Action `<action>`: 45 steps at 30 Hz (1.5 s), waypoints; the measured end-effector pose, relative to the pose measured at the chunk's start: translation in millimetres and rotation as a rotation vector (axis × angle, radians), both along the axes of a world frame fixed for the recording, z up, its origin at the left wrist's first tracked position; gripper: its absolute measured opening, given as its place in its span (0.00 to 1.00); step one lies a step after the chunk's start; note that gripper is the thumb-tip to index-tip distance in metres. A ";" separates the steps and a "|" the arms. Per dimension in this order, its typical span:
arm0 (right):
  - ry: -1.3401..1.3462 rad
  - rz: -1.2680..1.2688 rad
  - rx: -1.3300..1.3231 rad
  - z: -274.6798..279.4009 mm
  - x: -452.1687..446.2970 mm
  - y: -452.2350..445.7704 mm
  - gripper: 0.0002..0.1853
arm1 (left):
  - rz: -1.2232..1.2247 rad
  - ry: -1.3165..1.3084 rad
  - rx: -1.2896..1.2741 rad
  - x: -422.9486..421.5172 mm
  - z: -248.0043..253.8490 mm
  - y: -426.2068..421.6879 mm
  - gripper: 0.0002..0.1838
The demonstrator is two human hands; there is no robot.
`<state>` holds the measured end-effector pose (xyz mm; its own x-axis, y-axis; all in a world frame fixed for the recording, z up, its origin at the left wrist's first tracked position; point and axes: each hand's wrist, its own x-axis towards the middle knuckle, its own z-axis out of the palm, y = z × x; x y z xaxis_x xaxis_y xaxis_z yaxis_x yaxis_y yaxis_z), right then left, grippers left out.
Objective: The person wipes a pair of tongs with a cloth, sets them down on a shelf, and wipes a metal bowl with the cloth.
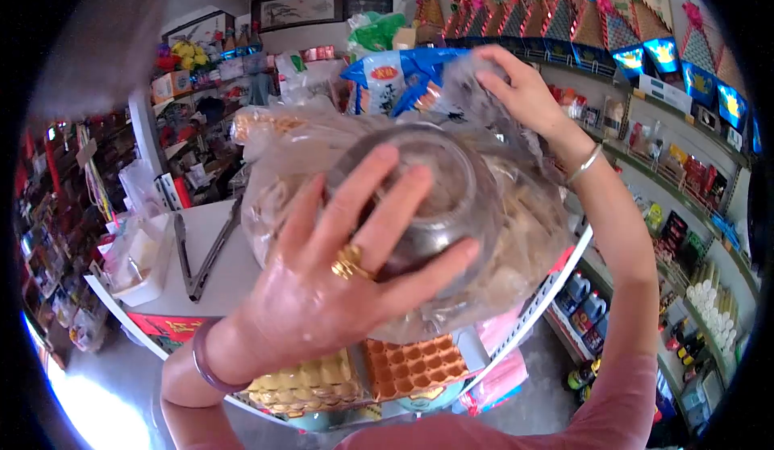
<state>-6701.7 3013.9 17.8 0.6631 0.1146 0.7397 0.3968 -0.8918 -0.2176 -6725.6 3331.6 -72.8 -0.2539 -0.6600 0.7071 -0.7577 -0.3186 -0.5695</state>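
Observation:
My left hand (322,265), with a gold ring and a bracelet, lies with spread fingers over a round clear container (484,208), pressing against its surface. The container sits on or in front of a large clear plastic bag (524,248) with brownish contents. Farther back and to the right, my right hand (516,87) has its fingers closed on thin, crumpled clear plastic (472,87). A blue and white packet (379,79) is just left of that plastic.
Metal tongs (205,257) lie on the white counter (157,293), beside a white tub (145,285). Egg trays (415,365) are below the counter's near edge. Stocked shelves (669,184) stand on the right, and more goods (193,111) on the left.

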 end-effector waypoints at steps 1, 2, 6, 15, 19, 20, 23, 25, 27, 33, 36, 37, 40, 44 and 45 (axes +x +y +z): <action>-0.092 0.125 -0.212 1.4 4.9 23.4 0.23 | 0.010 -0.017 0.003 -1.2 -0.4 -0.7 0.27; -0.185 0.250 -0.420 2.1 13.3 43.9 0.23 | 0.019 -0.034 0.006 -2.5 -0.7 -1.4 0.25; 0.119 0.538 -0.531 -45.3 108.2 48.9 0.19 | 0.042 -0.059 0.047 -3.3 -0.2 3.8 0.22; 0.475 0.044 -0.438 -15.1 182.3 79.8 0.17 | -0.093 -0.005 0.009 10.1 -5.7 7.5 0.21; 0.704 0.495 -0.358 15.6 91.6 113.2 0.13 | -0.150 -0.011 -0.049 17.7 -14.0 6.6 0.21; 0.629 0.536 -0.473 16.9 92.3 125.3 0.13 | -0.162 -0.001 -0.072 19.4 -13.3 6.4 0.21; 0.304 0.624 -0.727 0.6 118.0 155.6 0.12 | -0.145 0.030 -0.055 15.0 -14.8 7.0 0.20; 0.199 0.545 -0.729 -3.9 160.0 144.5 0.14 | -0.155 0.049 -0.042 14.5 -14.4 9.2 0.20; 0.146 0.298 -0.831 -6.3 175.8 111.8 0.16 | -0.151 0.041 -0.044 15.2 -15.8 11.4 0.20; 0.125 0.028 -0.412 31.3 160.7 139.5 0.18 | -0.181 0.026 -0.072 19.6 -16.1 14.3 0.20; 0.507 0.558 -0.618 14.2 147.3 207.2 0.20 | -0.178 0.044 -0.057 18.4 -15.8 13.5 0.19; 0.636 0.674 -0.742 0.6 146.3 217.2 0.21 | -0.182 0.048 -0.054 18.2 -15.5 13.3 0.19; 0.354 0.617 -0.814 -3.3 163.2 196.2 0.19 | -0.182 0.042 -0.053 19.5 -16.4 13.9 0.19; 0.301 0.280 -0.759 2.0 184.8 122.0 0.20 | -0.151 0.038 -0.063 17.4 -16.6 15.7 0.19; 0.282 0.151 -0.793 7.5 189.5 108.8 0.20 | -0.148 0.028 -0.064 18.4 -15.8 15.5 0.19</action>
